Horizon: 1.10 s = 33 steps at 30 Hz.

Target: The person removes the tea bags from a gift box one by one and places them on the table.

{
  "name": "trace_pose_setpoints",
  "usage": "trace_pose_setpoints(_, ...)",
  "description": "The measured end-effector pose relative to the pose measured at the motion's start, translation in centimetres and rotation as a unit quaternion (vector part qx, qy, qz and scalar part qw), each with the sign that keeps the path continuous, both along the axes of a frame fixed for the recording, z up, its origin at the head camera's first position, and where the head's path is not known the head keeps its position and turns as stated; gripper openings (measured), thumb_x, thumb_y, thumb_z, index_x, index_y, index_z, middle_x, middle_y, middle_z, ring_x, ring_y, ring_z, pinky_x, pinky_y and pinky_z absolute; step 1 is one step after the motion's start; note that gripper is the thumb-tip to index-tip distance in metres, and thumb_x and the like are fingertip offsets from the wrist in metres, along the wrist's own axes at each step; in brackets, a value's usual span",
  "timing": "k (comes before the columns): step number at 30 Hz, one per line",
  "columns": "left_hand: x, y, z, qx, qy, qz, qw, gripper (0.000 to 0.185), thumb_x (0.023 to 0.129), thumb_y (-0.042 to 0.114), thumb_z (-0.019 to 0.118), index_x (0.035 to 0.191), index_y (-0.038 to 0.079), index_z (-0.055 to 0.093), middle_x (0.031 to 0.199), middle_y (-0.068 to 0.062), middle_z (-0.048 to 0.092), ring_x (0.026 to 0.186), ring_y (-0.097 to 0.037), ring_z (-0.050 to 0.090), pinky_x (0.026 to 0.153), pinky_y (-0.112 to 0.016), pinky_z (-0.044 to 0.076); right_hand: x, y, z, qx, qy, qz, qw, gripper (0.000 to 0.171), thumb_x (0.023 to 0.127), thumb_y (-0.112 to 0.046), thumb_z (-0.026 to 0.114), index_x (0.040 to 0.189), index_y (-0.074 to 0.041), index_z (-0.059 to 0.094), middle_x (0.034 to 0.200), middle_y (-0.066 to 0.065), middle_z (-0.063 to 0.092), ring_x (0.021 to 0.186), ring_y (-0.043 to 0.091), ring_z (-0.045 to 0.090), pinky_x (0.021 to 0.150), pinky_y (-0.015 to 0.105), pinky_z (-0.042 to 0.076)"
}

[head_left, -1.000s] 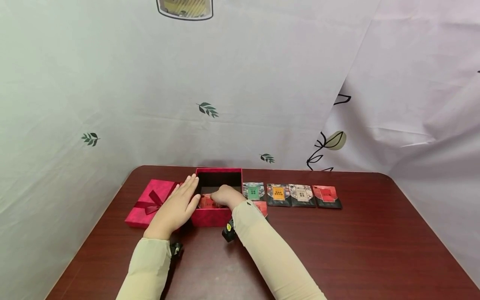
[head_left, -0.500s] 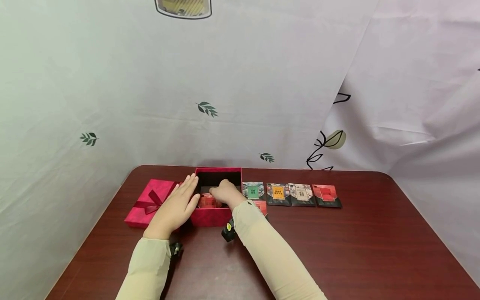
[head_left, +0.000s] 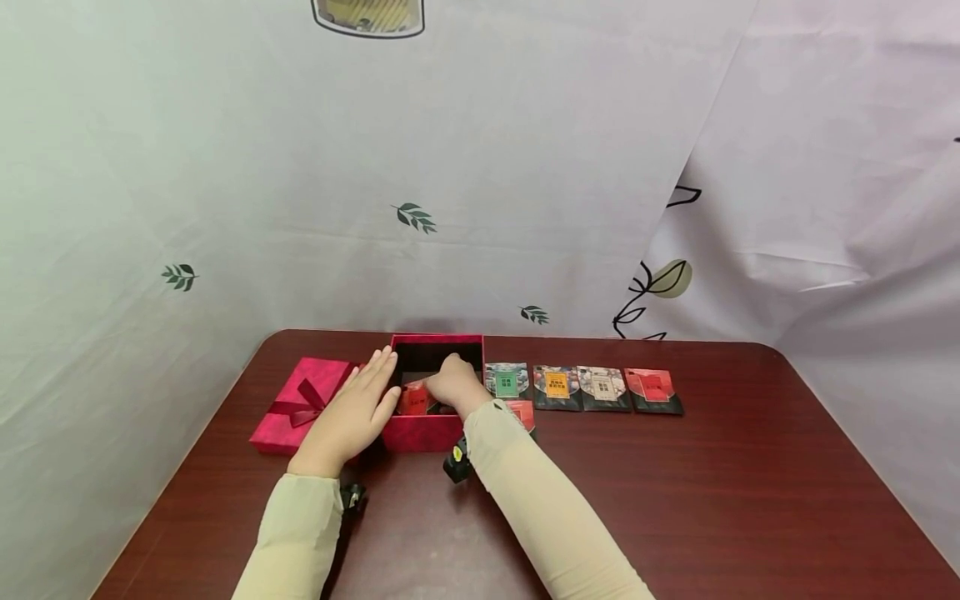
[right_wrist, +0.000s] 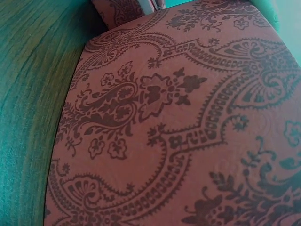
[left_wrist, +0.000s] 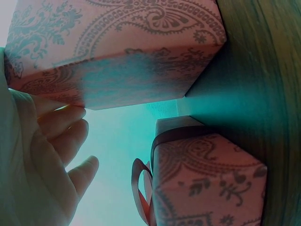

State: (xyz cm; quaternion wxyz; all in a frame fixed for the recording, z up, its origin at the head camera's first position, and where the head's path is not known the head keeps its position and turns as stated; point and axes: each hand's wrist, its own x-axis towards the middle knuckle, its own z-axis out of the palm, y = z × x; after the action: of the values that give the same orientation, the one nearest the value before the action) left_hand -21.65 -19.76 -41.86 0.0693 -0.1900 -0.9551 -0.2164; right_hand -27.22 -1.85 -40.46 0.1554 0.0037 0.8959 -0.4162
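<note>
A red patterned gift box [head_left: 422,434] stands without its lid, dark inside. A red sachet [head_left: 415,398] lies tilted in its front part. My right hand [head_left: 457,385] reaches down into the box, bent at the knuckles, its near side at the sachet's right edge; the fingertips are hidden, so whether they pinch it cannot be told. Along the box's left side my left hand [head_left: 352,417] is held with fingers extended, the fingertips by the rim. In the left wrist view those fingers lie close to the box wall [left_wrist: 127,42]. The right wrist view shows only patterned box wall [right_wrist: 155,113].
Left of the box lies its red lid [head_left: 292,417] with a dark red ribbon bow. To the right, several sachets lie on the brown table [head_left: 712,500]: green [head_left: 507,382], orange [head_left: 557,388], white [head_left: 603,390] and red [head_left: 654,391]. Another red sachet [head_left: 522,410] is partly behind the right sleeve.
Inside the box, my right hand has shifted slightly toward the back, and the red sachet has turned and tilted. The left hand has stayed in place.
</note>
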Motion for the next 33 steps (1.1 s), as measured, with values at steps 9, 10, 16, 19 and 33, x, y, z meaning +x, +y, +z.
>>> trace_pose_setpoints(9, -0.11, 0.02, -0.01, 0.001, -0.002, -0.001, 1.0000, 0.059, 0.106, 0.026, 0.049, 0.157, -0.002, 0.032, 0.164, -0.019, 0.026, 0.152, -0.036, 0.023, 0.121, -0.059, 0.019, -0.46, 0.07, -0.02, -0.045, -0.018, -0.016, 0.999, 0.019, 0.095, -0.013, 0.067, 0.099, 0.005, 0.066, 0.075, 0.012, 0.063, 0.043, 0.015, 0.059, 0.045, 0.026, 0.054)
trace_pose_setpoints(10, -0.09, 0.04, 0.01, 0.002, -0.003, -0.001, 1.0000, 0.059, 0.107, 0.026, 0.048, 0.157, -0.002, 0.032, 0.165, -0.019, 0.026, 0.152, -0.036, 0.023, 0.121, -0.059, 0.019, -0.43, 0.09, 0.03, -0.053, -0.020, -0.017, 0.998, 0.017, 0.095, -0.013, 0.067, 0.094, 0.004, 0.067, 0.071, 0.012, 0.062, 0.043, 0.015, 0.059, 0.046, 0.025, 0.054)
trace_pose_setpoints(16, 0.00, 0.08, 0.09, 0.002, -0.006, 0.000, 1.0000, 0.059, 0.107, 0.026, 0.048, 0.157, -0.002, 0.032, 0.165, -0.019, 0.026, 0.152, -0.036, 0.022, 0.121, -0.059, 0.019, -0.13, 0.25, 0.32, -0.090, -0.017, -0.010, 0.996, 0.038, 0.095, -0.009, 0.064, 0.058, -0.009, 0.055, 0.050, 0.005, 0.056, 0.041, 0.013, 0.059, 0.049, 0.026, 0.057)
trace_pose_setpoints(19, 0.01, 0.06, 0.10, 0.002, -0.004, 0.000, 1.0000, 0.059, 0.107, 0.025, 0.048, 0.157, -0.002, 0.032, 0.165, -0.019, 0.026, 0.152, -0.036, 0.023, 0.121, -0.059, 0.019, -0.05, 0.30, 0.42, -0.089, -0.005, -0.004, 0.996, 0.043, 0.094, -0.007, 0.063, 0.054, -0.013, 0.049, 0.048, 0.004, 0.055, 0.041, 0.013, 0.060, 0.049, 0.026, 0.056)
trace_pose_setpoints(33, -0.04, -0.08, -0.10, 0.001, 0.000, -0.002, 1.0000, 0.058, 0.107, 0.025, 0.048, 0.156, -0.002, 0.033, 0.164, -0.020, 0.027, 0.152, -0.037, 0.024, 0.121, -0.059, 0.019, 0.52, 0.07, 0.87, -0.020, 0.074, 0.051, 0.996, 0.030, 0.097, -0.009, 0.063, 0.068, -0.007, 0.064, 0.051, 0.004, 0.058, 0.046, 0.017, 0.062, 0.044, 0.024, 0.048)
